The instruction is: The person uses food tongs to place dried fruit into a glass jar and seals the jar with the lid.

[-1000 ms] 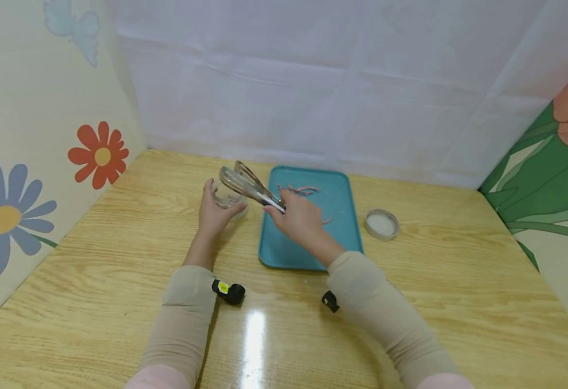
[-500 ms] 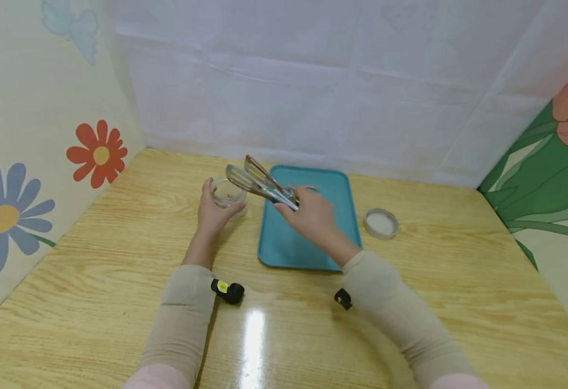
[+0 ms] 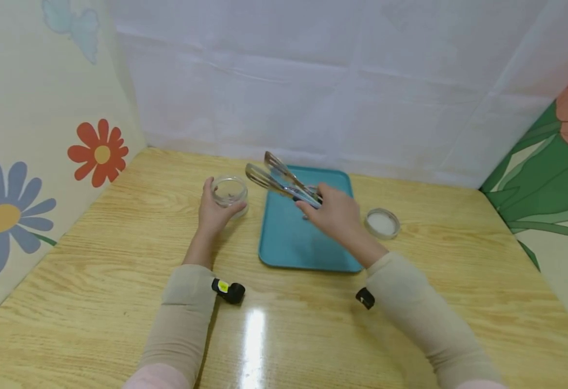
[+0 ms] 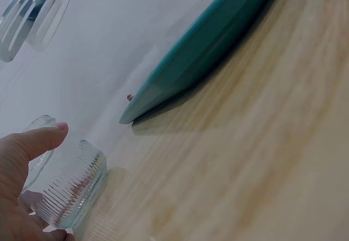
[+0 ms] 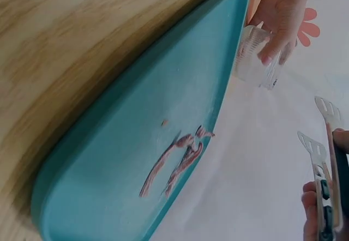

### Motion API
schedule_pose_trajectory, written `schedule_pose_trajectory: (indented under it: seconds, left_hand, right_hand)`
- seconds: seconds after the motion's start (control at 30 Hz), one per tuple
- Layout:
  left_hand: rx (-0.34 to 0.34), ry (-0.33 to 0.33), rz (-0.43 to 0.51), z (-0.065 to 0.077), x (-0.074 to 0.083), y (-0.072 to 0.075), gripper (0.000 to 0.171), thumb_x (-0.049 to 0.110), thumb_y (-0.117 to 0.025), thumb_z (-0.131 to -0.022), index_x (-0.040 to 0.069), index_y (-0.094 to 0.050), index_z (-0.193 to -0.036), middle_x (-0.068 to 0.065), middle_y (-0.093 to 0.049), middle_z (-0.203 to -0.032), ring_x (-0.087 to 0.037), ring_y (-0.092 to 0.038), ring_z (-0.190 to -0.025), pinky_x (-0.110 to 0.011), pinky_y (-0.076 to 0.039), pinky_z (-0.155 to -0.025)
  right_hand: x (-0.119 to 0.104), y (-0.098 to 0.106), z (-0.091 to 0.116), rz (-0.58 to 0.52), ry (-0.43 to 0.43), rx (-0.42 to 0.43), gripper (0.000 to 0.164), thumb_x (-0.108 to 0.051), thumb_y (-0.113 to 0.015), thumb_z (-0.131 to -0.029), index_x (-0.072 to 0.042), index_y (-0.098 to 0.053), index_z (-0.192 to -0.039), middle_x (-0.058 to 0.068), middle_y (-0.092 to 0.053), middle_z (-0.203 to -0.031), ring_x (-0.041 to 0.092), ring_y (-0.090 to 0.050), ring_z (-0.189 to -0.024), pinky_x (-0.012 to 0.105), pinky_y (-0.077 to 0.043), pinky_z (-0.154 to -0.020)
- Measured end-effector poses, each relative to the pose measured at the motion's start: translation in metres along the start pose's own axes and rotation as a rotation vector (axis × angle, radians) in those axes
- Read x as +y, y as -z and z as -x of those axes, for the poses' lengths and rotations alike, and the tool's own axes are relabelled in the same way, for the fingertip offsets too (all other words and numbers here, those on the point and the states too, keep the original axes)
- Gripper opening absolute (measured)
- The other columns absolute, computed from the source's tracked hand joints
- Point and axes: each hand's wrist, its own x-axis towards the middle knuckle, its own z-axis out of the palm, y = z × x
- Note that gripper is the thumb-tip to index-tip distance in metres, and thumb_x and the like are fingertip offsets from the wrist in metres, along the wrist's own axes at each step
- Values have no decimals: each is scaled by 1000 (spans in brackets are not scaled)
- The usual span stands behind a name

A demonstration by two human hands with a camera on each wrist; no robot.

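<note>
Two hands at work: at far left, left hand (image 3: pixel 213 213) curled round the jar (image 3: pixel 230 190), thumb on the near side, jar apparently upright on the table (image 3: pixel 119 254), beside the tray (image 3: pixel 284 246) and apart from it, something reddish inside. Best to brace the jar there, fingers below the mouth. Next, tongs (image 3: pixel 291 190) in the air above the tray, tips spread, nothing visible between. For a clean pick, probably wise to turn the tips down, straddle one strip midway and squeeze lightly. Long axis of the tongs slanting from near right to far left, tips pointing past the tray's far left side. Below, pinkish strips (image 5: pixel 157 169) lying on the tray. Then right hand (image 3: pixel 335 213), gripping the tongs' handle; farther right, lid (image 3: pixel 383 223) on the table.
</note>
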Motion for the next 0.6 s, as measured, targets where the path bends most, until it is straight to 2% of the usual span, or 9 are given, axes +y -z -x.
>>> schedule_pose_trajectory:
  seconds: [0.17,0.37,0.6]
  left_hand:
    - [-4,12,-4,0,1,1,96,21,-76,-65,13,-13,-137,-20,-28,-132,-34,-28,-117,-43,-24,-94]
    - [-8,11,-7,0,2,0,97,21,-76,-65,13,-13,-137,-20,-28,-132,-34,-27,-118,-44,-23,-95]
    - [5,-3,-19,-1,1,0,97,20,-77,-64,10,-14,-137,-21,-29,-131,-35,-28,-118,-43,-24,-94]
  right_hand:
    - [12,8,3,34,24,26,44,-54,-48,-79,-11,-41,-74,4,-39,-57,15,-31,-43,27,-23,-36]
    - [29,18,12,56,55,24,42,-50,-51,-80,-10,-41,-73,4,-37,-57,16,-31,-43,28,-24,-37]
    - [45,23,21,108,7,-24,43,-52,-51,-79,-10,-41,-73,3,-37,-59,16,-32,-46,27,-24,-38]
